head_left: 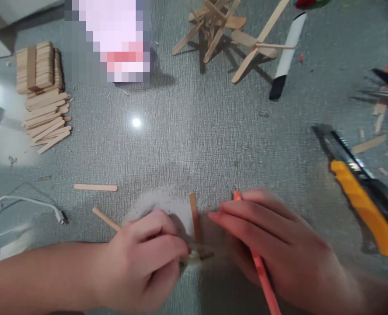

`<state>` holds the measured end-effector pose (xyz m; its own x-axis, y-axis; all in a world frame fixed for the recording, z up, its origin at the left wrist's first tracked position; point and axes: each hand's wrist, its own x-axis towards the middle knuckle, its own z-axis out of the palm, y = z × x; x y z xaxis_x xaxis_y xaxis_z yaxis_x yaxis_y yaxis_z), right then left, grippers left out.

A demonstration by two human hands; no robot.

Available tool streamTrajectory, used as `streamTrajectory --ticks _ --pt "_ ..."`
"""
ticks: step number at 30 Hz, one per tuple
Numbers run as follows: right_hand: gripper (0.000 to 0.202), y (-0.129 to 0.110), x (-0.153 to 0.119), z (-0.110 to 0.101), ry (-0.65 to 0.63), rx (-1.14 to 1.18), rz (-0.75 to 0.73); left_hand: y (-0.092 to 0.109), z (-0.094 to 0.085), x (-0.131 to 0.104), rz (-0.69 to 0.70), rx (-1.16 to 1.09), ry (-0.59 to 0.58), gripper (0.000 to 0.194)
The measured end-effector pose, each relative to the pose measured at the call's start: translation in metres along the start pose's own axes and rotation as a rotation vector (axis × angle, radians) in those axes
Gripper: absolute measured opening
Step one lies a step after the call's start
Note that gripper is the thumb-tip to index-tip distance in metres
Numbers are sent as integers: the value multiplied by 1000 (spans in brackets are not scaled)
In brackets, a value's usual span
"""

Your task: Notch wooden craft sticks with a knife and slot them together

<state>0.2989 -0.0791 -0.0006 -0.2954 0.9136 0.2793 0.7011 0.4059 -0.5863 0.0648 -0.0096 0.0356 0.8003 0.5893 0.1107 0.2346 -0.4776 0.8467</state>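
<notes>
My left hand [148, 262] is closed at the lower middle, fingers pinched on a craft stick whose end is blurred [205, 254]. Just beyond its fingertips a darker craft stick [194, 214] points away from me; whether it is joined to the held one I cannot tell. Another craft stick [105, 218] runs out from behind the hand on the left, partly hidden. To the right, my right hand [288, 249] is closed around an orange pencil [262, 280], its dark tip pointing away from me. One loose craft stick [96, 187] lies flat further left.
Bundled craft sticks [41, 68] and a loose pile [49, 120] lie at left, above a white cable [26, 199]. Crossed-stick shapes [213, 26] and a white marker [287, 57] are at the back. A yellow box cutter [364, 205] lies at right. A pixelated object [115, 35] stands behind.
</notes>
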Motion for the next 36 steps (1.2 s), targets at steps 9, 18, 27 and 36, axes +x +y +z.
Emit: streamTrajectory --ticks 9,18,27,36 --pt "32 2 3 -4 36 8 19 -10 3 -1 88 228 -170 17" --pt "14 -3 8 -2 -54 9 -60 -10 3 8 244 430 -104 19" --pt "13 8 9 -1 -143 124 -93 -20 7 1 255 545 -193 31" --pt "11 1 4 0 -109 95 -45 -30 4 7 313 489 -198 21"
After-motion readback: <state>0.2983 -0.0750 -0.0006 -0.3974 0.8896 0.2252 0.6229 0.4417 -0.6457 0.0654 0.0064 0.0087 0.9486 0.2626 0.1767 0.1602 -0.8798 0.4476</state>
